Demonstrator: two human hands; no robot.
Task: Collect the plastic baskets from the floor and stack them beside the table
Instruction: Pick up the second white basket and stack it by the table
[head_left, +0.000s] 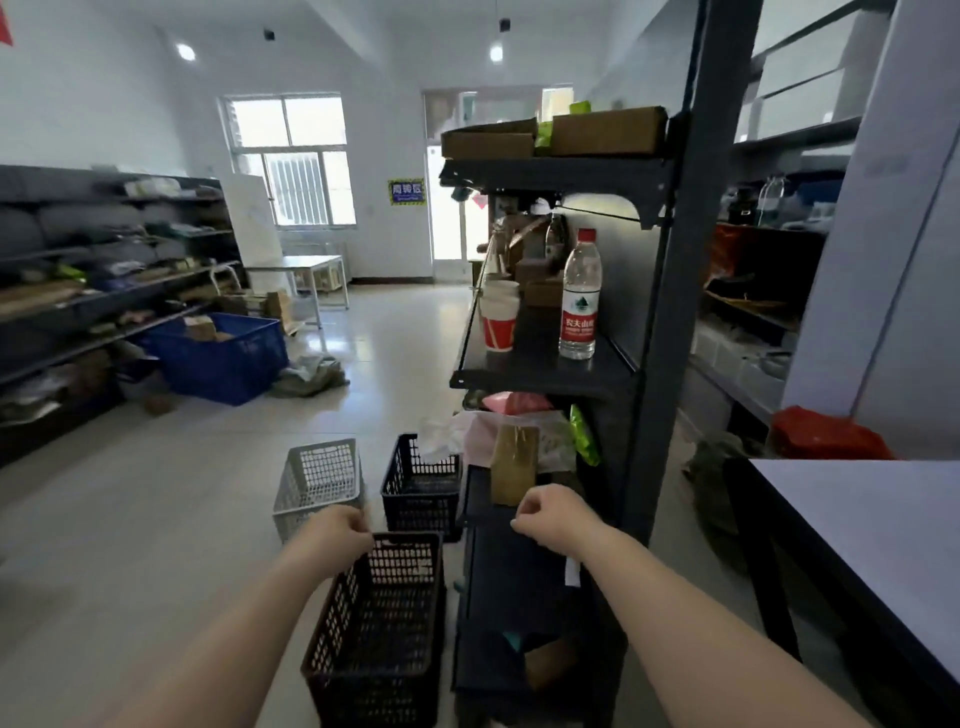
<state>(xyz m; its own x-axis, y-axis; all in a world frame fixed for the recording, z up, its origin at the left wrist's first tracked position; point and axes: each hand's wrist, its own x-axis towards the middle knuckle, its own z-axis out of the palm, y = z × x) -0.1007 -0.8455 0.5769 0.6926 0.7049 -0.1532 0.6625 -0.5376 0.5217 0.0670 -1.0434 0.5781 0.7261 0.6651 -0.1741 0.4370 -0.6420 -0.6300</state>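
Observation:
Three plastic mesh baskets stand on the floor ahead of me. A dark brown basket (382, 631) is nearest, a dark blue basket (421, 491) sits beyond it, and a white basket (317, 483) stands to the left of the blue one. My left hand (337, 535) hovers with curled fingers over the far left corner of the brown basket; whether it touches the rim I cannot tell. My right hand (550, 514) is curled shut in front of the low shelf, holding nothing visible.
A dark metal shelf unit (540, 364) with a water bottle (579, 299) and paper cups (500, 319) stands right of the baskets. A white-topped table (883, 540) is at the right. A large blue crate (221, 356) and wall shelving (104, 291) are on the left.

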